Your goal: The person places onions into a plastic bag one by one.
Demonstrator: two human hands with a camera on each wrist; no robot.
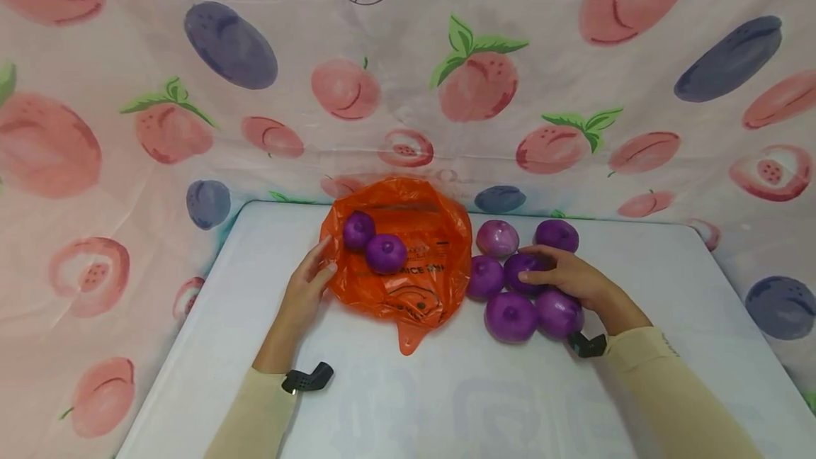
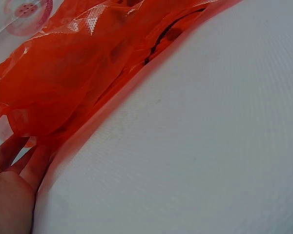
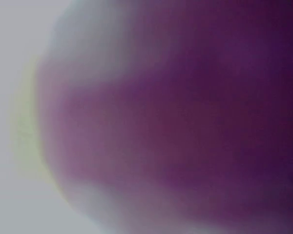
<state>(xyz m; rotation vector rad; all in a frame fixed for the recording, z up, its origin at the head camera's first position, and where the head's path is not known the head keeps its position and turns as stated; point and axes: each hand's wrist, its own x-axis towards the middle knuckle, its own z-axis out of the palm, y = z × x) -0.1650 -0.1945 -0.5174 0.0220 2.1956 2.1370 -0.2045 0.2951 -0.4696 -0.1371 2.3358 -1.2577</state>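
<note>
Purple globe (image 1: 525,263) at orange bag's (image 1: 417,225) 3 o'clock, right hand (image 1: 570,275) grasping it, probably firm, slick, best held round its widest part; left hand's (image 1: 304,292) relaxed fingers touch bag's 9 o'clock.

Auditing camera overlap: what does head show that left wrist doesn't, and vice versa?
Head only: the right hand gripping a round purple item, five more purple items around it, and two in the orange bag.
Left wrist only: a close, low look at the bag's outer side near the table.
Both: the left hand, bag, white table and patterned cloth.
</note>
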